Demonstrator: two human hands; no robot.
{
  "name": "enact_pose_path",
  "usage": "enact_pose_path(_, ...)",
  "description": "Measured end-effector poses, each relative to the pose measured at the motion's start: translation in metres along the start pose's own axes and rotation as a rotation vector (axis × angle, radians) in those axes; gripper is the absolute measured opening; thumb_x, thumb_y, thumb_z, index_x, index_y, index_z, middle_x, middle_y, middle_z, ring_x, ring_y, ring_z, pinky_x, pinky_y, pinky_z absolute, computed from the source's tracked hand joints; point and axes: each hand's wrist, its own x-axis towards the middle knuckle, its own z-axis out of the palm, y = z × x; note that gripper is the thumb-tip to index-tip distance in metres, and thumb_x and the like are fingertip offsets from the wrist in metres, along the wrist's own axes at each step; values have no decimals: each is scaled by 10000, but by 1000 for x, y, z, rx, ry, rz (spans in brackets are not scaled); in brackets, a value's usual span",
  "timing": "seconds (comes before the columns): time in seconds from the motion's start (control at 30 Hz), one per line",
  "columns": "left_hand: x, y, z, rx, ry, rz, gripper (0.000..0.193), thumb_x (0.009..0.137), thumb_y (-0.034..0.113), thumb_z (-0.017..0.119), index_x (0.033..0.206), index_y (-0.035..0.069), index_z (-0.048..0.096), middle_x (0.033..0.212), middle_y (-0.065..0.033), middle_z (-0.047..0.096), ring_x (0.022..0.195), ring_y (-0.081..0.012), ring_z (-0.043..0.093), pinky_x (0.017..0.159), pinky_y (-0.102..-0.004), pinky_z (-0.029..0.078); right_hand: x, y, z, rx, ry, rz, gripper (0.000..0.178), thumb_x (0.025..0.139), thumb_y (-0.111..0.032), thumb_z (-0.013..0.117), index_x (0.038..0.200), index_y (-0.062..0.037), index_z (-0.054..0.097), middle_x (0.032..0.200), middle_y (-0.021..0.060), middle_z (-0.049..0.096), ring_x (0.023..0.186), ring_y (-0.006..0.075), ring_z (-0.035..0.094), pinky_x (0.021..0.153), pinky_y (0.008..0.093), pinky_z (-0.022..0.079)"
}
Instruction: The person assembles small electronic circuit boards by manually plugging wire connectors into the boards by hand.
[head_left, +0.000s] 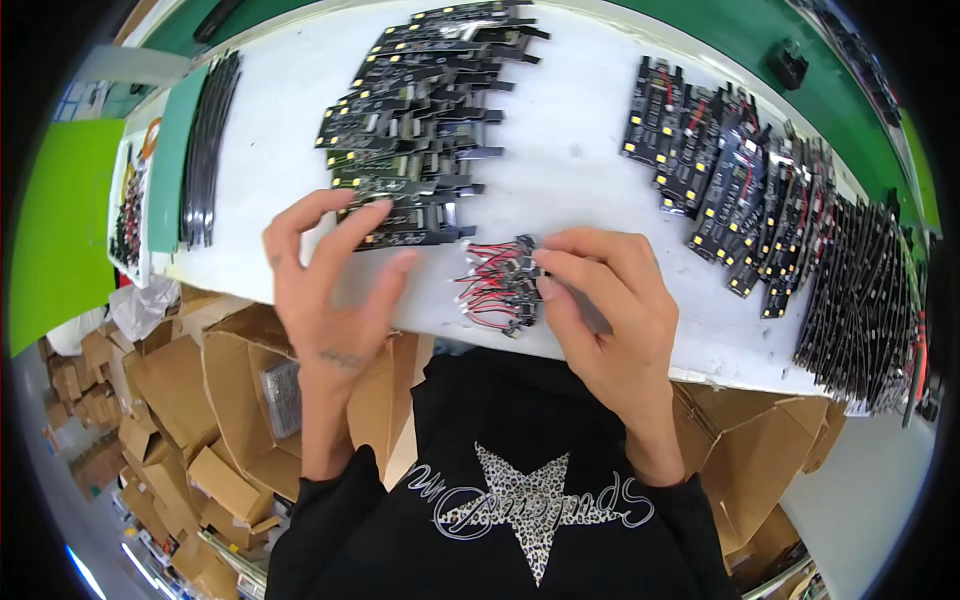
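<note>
Spread fingers keep my left hand [335, 270] open at the near end of a long overlapping row of black circuit boards [400, 160] with yellow-white squares. Its index and middle fingertips reach over the nearest board; I cannot tell whether they touch it. Just right of that lies a small pile of black parts with red and black wires [495, 285], white plugs facing left. At the pile's right side, my right hand [615, 310] has thumb and index finger pinched together on a small black wired part. Its other fingers are curled.
More black boards [720, 180], some with red wires, lie at the right beside a dense stack of black strips [865, 290]. Black strips [210, 150] and a white tray of small wired parts [128, 215] are at the left. Cardboard boxes [250, 390] stand below the white tabletop [570, 130].
</note>
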Motion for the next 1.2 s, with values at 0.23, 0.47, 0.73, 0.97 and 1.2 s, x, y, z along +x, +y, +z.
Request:
enact_pose_path(0.23, 82, 54, 17, -216, -252, 284, 374, 798, 21, 760, 1167, 46, 701, 1043, -125, 635, 967, -267, 629, 867, -340, 495, -18, 5, -12, 174, 132, 136, 190, 797, 62, 741, 976, 4, 716, 980, 111, 692, 878, 256, 669, 748, 326, 534)
enact_pose_path(0.47, 135, 95, 123, -217, -351, 578, 541, 821, 308, 801, 1221, -21, 643, 988, -145, 567, 893, -325, 585, 791, -388, 485, -25, 3, -17, 236, 289, 167, 174, 818, 77, 716, 983, 22, 718, 960, 137, 695, 811, 210, 670, 703, 290, 534)
enact_pose_path(0.73, 136, 103, 109, -222, -367, 468, 475, 762, 252, 849, 1154, 48, 675, 1041, -124, 571, 945, -296, 601, 833, -371, 493, -35, 9, -35, 265, 358, 170, 169, 820, 76, 725, 980, 21, 717, 952, 126, 695, 796, 198, 669, 680, 281, 536)
enact_pose_path(0.97, 113, 119, 112, -90, -356, 457, 645, 717, 269, 863, 1277, 64, 618, 1069, -117, 551, 980, -310, 567, 851, -397, 501, -36, 15, -46, 233, 371, 190, 166, 831, 75, 720, 989, 25, 713, 959, 131, 697, 778, 171, 652, 666, 263, 525)
enact_pose_path(1.2, 107, 110, 106, -249, -394, 467, 554, 793, -43, 652, 1324, 106, 594, 1010, -128, 589, 986, -318, 571, 855, -404, 489, -40, 16, -53, 198, 412, 182, 169, 833, 73, 715, 994, 25, 716, 963, 130, 697, 742, 157, 629, 654, 252, 511)
